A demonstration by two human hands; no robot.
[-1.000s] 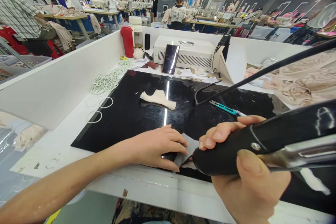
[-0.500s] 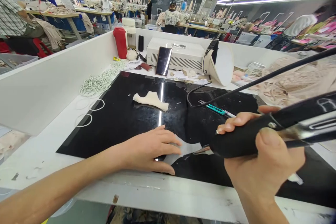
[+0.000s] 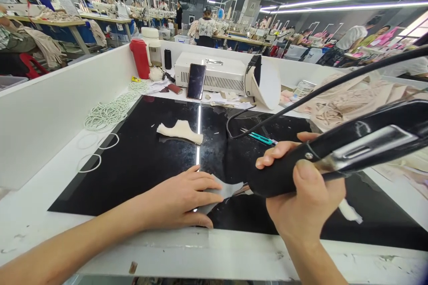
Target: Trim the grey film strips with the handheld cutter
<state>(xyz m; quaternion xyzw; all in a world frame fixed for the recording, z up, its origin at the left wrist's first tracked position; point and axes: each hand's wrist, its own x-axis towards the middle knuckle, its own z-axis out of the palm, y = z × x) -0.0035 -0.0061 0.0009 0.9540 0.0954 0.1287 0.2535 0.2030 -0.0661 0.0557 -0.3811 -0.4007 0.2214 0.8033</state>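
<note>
A thin greyish-white sheet (image 3: 230,189) is pressed to a glossy black mat (image 3: 140,164), close to the mat's near edge, by the left hand (image 3: 183,198), which is laid palm down with fingers extended and slightly parted. A black handheld tool (image 3: 354,148) is grasped by the right hand (image 3: 309,196), the fingers being wrapped over its body and the thumb set beside its metal lever. The tool's metal tip (image 3: 241,189) is directed leftward at the sheet's right end; whether that end is gripped or merely met cannot be told with certainty. Exposed mat is left between the left hand and a cream piece (image 3: 180,132) farther back. Movement on the right is bounded by teal snips (image 3: 261,138) beyond the right hand and by a cable (image 3: 301,102) slanting overhead. The mat's left edge is flanked by cord loops (image 3: 107,113), its far edge by a phone (image 3: 196,81).
</note>
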